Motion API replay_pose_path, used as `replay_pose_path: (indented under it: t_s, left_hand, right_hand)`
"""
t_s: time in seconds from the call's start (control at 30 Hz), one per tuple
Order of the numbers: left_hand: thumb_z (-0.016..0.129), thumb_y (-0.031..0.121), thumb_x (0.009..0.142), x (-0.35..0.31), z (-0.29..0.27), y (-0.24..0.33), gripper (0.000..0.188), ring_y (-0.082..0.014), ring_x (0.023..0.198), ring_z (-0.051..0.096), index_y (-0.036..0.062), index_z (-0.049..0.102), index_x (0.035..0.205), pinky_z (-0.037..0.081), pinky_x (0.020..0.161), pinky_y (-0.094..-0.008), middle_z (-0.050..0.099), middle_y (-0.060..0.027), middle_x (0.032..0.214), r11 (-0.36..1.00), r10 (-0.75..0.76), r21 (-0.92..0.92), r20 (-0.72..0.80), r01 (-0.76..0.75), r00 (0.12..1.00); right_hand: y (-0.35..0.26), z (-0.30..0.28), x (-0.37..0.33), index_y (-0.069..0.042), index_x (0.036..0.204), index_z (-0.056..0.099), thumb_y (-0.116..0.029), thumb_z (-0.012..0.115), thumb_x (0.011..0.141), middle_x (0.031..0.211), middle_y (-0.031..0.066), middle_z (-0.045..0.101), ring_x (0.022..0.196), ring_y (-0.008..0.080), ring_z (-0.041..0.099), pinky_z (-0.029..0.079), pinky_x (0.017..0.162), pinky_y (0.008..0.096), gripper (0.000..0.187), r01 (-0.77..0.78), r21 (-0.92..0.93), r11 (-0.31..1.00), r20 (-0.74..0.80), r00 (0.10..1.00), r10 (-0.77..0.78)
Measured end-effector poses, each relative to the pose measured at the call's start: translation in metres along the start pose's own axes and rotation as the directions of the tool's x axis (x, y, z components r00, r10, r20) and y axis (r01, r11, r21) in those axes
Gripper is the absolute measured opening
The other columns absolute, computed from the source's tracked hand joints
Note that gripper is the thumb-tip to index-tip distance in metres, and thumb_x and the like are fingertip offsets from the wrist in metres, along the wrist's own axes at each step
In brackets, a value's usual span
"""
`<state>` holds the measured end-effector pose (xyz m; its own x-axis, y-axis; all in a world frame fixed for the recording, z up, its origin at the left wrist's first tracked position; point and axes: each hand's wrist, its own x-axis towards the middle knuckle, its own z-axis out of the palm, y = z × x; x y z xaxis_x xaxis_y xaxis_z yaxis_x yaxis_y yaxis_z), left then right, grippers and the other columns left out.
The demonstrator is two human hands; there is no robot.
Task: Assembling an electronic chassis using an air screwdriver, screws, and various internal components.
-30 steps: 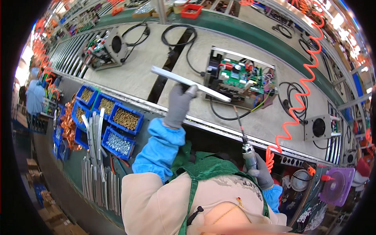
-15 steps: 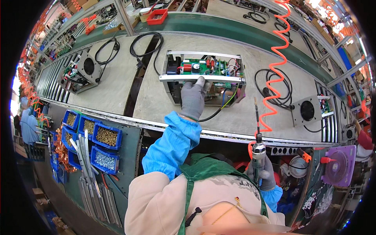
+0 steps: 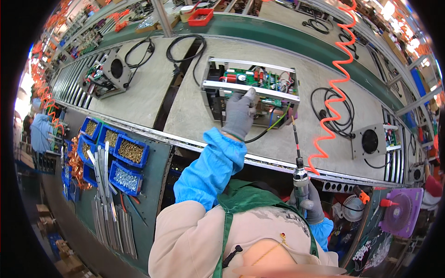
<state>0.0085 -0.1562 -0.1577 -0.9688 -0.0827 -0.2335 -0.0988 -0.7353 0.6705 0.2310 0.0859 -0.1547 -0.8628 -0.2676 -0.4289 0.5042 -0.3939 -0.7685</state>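
Observation:
In the middle of the bench stands an open metal chassis [image 3: 278,96] with a green circuit board [image 3: 243,75] inside it. A silver rail [image 3: 222,85] runs along its near upper edge. My left hand [image 3: 238,113], in a grey glove, grips this rail, thumb on top and fingers curled beneath. My right hand [image 3: 314,204], also gloved, is wrapped round a power screwdriver [image 3: 301,180] with a coiled orange hose near it. Its long bit points away from me, the tip close to the chassis's near right corner. A yellow-green wire [image 3: 280,121] and a black cable come out of the chassis.
To the left, blue bins [image 3: 126,178] hold screws and other small fasteners, beside loose metal strips [image 3: 116,227]. Similar chassis stand on the line at left [image 3: 111,74] and right [image 3: 369,141]. Coiled black cables [image 3: 331,113] lie on the bench. A purple fan [image 3: 402,213] is at right.
The screwdriver's bit has moved left, closer to the chassis's right corner. My left hand keeps its hold on the rail. The whole view has shifted slightly.

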Motion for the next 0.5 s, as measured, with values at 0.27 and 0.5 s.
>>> replay_pose_path:
  t_s: [0.27,0.5]
  left_hand:
    - [0.065,0.009,0.089,0.004,-0.005,-0.001,0.013,-0.0036,0.062,0.046,0.0082,0.054,0.094,0.030,0.045,-0.0167,0.053,0.0024,0.079,0.971,-0.123,-0.204,0.004,0.121,0.992]
    - [0.063,0.012,0.091,0.006,-0.012,0.004,0.010,-0.0044,0.069,0.050,0.0058,0.057,0.095,0.037,0.051,-0.0163,0.057,0.0000,0.084,0.982,-0.150,-0.109,0.026,0.152,0.988]
  right_hand:
    - [0.009,0.020,0.005,-0.003,0.114,0.045,-0.046,0.088,0.051,0.074,0.0090,0.060,0.061,0.0163,0.059,0.050,0.055,0.0261,0.088,0.052,-0.101,0.994,-0.035,0.998,-0.056]
    - [0.018,0.035,0.008,-0.003,0.123,0.043,-0.034,0.086,0.053,0.079,0.0088,0.061,0.068,0.0198,0.064,0.053,0.059,0.0297,0.088,0.035,-0.009,0.999,-0.057,0.998,-0.036]
